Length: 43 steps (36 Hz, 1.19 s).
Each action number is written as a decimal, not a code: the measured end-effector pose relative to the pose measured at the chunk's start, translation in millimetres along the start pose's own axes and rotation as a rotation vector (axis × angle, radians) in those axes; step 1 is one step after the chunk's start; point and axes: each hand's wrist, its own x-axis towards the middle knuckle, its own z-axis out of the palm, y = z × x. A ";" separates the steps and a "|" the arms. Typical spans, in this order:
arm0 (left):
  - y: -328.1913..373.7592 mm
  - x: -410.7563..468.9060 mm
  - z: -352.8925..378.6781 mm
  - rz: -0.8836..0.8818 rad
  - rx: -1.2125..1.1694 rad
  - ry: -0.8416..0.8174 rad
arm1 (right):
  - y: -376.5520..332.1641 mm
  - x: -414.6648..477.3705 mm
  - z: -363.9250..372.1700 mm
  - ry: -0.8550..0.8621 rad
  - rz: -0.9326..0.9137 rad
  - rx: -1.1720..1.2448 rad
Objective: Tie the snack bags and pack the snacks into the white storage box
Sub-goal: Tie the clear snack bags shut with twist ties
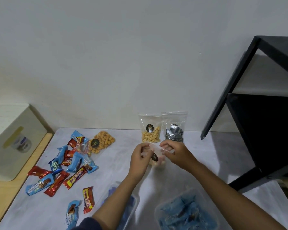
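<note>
My left hand (140,159) and my right hand (174,152) both pinch the top of a clear snack bag (157,159) of pale nuts with a dark round label, held over the middle of the table. Behind it, against the wall, stand a clear bag of yellow nuts (150,130) and a clear bag of dark wrapped sweets (174,127). A bag of orange snacks (101,142) lies flat to the left. Two clear plastic boxes (187,211) (123,208) with blue packets sit near the front edge.
Several red and blue wrapped bars (63,168) lie scattered on the left of the grey table (173,180). A white box (13,140) stands on a wooden surface at far left. A black shelf frame (259,113) stands at right.
</note>
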 end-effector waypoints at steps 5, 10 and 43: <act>-28.4 8.2 -1.2 0.059 0.219 -0.062 | 11.8 23.2 2.8 0.176 0.009 0.051; -49.5 38.1 6.9 0.044 0.234 -0.198 | 22.6 51.5 7.9 0.333 -0.036 0.059; -77.9 147.2 -275.9 0.175 0.918 -0.398 | -54.1 99.1 197.6 0.307 -0.158 -0.354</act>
